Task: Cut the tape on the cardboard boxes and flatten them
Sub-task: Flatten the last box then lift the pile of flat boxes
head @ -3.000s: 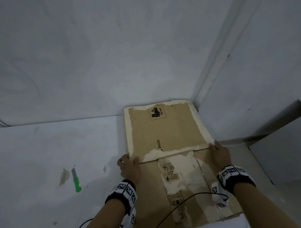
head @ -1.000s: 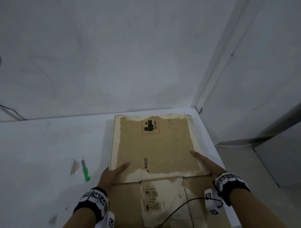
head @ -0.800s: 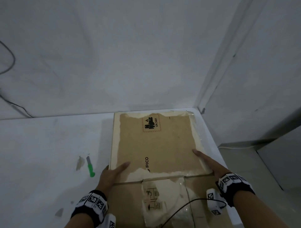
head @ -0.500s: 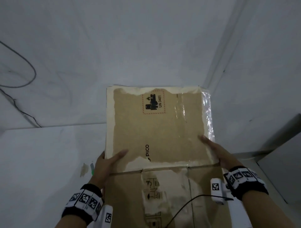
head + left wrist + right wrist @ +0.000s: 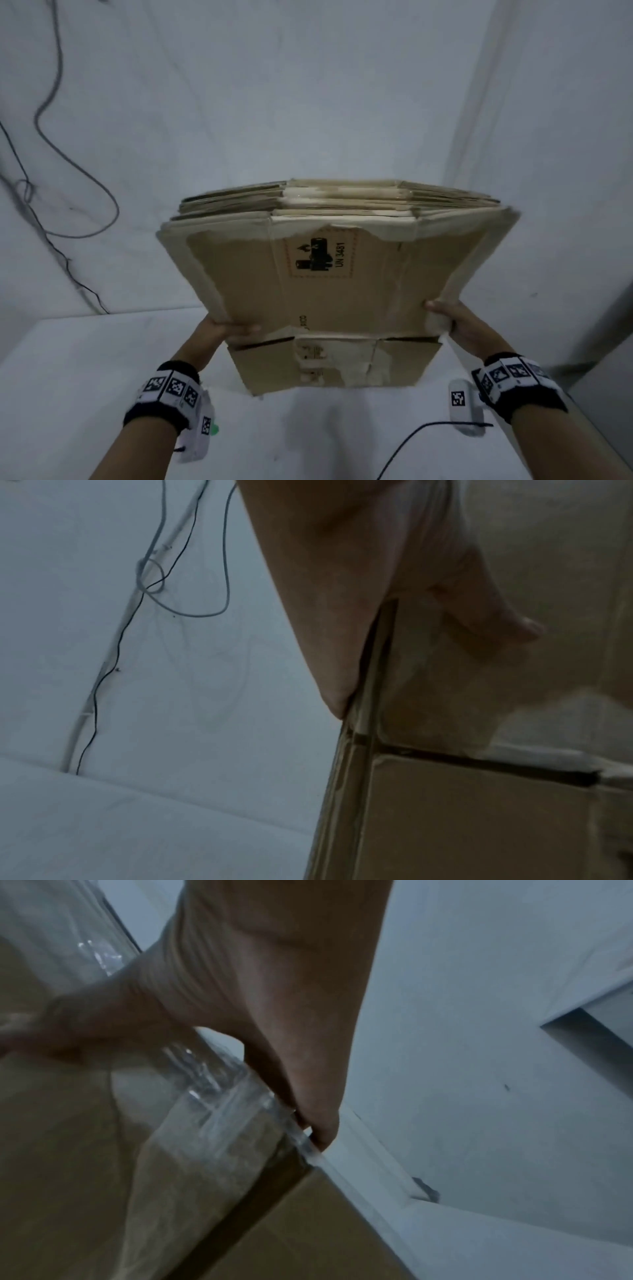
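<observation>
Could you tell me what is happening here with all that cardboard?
A person is holding a stack of flattened cardboard boxes up off the white table. The left hand grips the stack's left edge and the right hand grips its right edge, thumbs on the top sheet. Torn tape remnants cling to the top box. No cutting is underway.

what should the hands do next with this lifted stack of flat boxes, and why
Probably carry the stack of flattened boxes aside and set it down flat. Left hand and right hand grip its side edges, it hangs tilted above the white surface, and its layers look already collapsed.
</observation>
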Available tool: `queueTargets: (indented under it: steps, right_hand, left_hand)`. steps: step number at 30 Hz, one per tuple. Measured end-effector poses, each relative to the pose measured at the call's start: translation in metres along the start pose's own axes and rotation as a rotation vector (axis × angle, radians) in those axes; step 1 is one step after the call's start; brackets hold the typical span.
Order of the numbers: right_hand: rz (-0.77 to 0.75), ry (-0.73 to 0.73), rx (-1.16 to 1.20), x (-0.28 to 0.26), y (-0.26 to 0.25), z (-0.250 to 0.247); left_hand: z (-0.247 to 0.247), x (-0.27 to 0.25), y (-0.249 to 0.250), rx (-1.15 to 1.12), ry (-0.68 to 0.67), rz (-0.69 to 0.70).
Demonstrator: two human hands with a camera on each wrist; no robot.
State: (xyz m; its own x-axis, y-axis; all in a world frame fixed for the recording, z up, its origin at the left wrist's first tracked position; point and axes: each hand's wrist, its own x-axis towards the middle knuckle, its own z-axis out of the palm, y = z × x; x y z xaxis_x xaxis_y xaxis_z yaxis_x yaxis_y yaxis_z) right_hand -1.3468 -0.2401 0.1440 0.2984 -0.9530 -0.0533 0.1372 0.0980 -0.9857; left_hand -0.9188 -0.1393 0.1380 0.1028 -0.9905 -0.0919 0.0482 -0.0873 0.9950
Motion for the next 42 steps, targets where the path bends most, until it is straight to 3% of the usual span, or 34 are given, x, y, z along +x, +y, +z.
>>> queueTargets:
  steps: [5,9,16,22,33,42]
  right_hand:
    - [0.130,-0.135,-0.117,0.004,-0.028,-0.005]
    - [0.217,-0.151,-0.151,0.010,-0.038,-0.009]
    - [0.080,-0.118,-0.088,0.015,-0.027,0.000]
    - [-0.013,0.019,-0.070,0.026,-0.017,-0.002]
    - [-0.043,-0.002,-0.058,0.046,-0.012,0.003]
    - [-0.144,0.075,0.092,0.068,-0.027,0.016]
  left_hand:
    - [-0.009,0.006,0.007,0.045,-0.063,-0.064]
    - [-0.012,0.006,0.009,0.062,-0.079,-0.077]
    - [-0.014,0.016,0.009,0.020,-0.077,-0.094]
    - [-0.012,0.024,0.010,-0.110,-0.027,-0.049]
    - [-0.014,0.048,0.019,-0.112,-0.041,-0.020]
    - [-0.002,0.058,0.027,-0.258,0.086,0.147]
